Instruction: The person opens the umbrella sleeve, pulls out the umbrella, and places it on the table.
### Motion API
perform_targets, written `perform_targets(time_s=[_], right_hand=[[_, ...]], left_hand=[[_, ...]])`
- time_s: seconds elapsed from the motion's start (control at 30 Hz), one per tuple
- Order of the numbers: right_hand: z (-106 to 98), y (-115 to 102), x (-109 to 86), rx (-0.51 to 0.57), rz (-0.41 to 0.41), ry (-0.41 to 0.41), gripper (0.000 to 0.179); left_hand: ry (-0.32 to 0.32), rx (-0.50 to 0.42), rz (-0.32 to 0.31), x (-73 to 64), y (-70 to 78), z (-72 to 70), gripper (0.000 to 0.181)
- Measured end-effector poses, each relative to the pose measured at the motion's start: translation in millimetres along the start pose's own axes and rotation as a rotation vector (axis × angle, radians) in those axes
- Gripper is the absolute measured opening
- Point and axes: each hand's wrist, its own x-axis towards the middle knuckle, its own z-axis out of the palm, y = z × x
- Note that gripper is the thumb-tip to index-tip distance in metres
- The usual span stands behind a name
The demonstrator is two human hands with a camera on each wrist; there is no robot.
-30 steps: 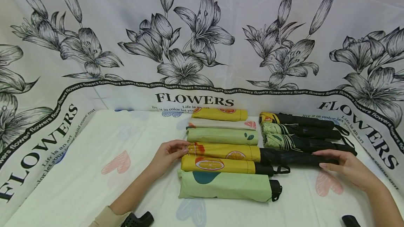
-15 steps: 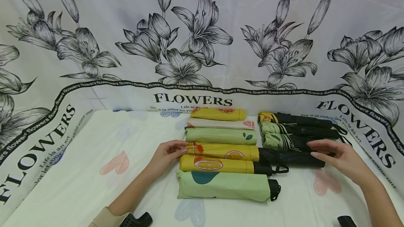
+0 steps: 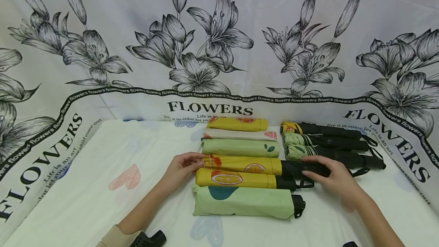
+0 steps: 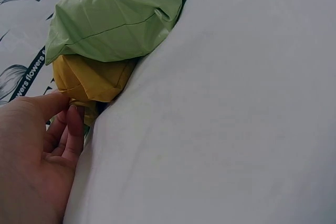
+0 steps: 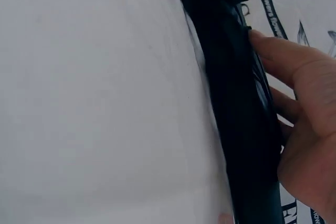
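In the head view a yellow fabric sleeve (image 3: 233, 164) printed with orange slices covers the left part of a folded black umbrella (image 3: 290, 169). My left hand (image 3: 181, 169) pinches the sleeve's closed left end; the left wrist view shows thumb and fingertips meeting on the yellow cloth (image 4: 84, 106). Close to the sleeve's opening, my right hand (image 3: 330, 174) holds the umbrella, thumb on the near side and fingers on the far side. The right wrist view has the dark umbrella body (image 5: 236, 87) running alongside that hand. Part of the umbrella lies hidden behind the hand.
In front lie a yellow sleeved umbrella (image 3: 236, 179) and a green sleeved one (image 3: 247, 203). Behind are a green sleeve (image 3: 240, 148), a pale sleeve (image 3: 236, 135) and another yellow sleeve (image 3: 236, 125). Several black folded umbrellas (image 3: 343, 143) rest at the back right.
My right hand has slid left along the black umbrella, from its handle end toward the yellow sleeve. The umbrella's handle end and strap now show right of it. My left hand keeps its place.
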Motion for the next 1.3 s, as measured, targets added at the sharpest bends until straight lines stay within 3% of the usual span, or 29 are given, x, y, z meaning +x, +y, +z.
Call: perform_targets(time_s=[0.13,0.37,1.0,1.3], right_hand=[[5.3,0.0,2.4,-0.049,-0.001,-0.043,0.045],[14.0,1.0,9.0,-0.152,-0.094,-0.041,0.057],[10.1,-2.0,5.7,-0.066,-0.085,-0.039,0.052],[5.5,-4.0,3.1,-0.083,-0.068,-0.062,0.053]], left_hand=[[0.004,0.004,-0.002,0.0,-0.3,-0.3,0.027],[0.012,0.009,-0.001,0.3,-0.1,-2.0,0.027],[0.000,0.004,0.010,-0.3,-1.6,-0.9,0.027],[-0.006,-0.006,0.009,-0.3,0.0,0.7,0.027]])
